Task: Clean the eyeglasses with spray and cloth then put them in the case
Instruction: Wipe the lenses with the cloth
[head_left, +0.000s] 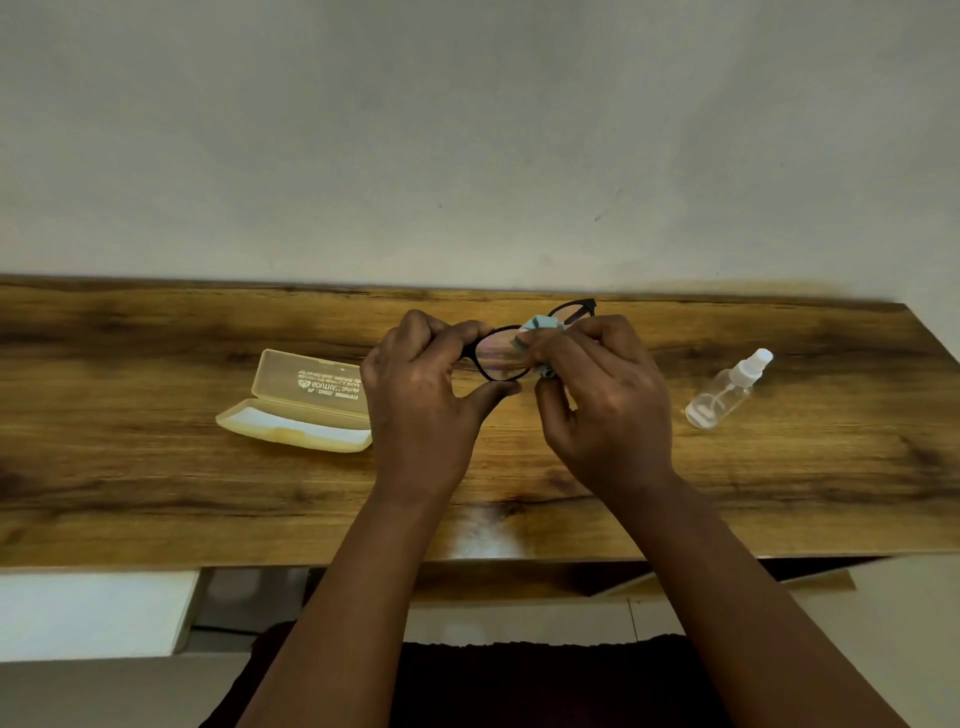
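Black-framed eyeglasses (498, 358) hang above the middle of the wooden table (156, 493). My left hand (421, 410) grips the frame at its left end, thumb under the lens rim. My right hand (602, 400) pinches a light blue cloth (537, 326) against the left lens near the bridge; most of the cloth is hidden in my fingers. The pale yellow eyeglass case (296, 405) lies open on the table to the left of my left hand, its lid tilted back. A clear spray bottle (727, 389) with a white cap lies on its side to the right.
A plain grey wall (467, 130) rises directly behind the table's far edge. Below the near edge I see a white panel (88, 613) at the left and my dark clothing (519, 686).
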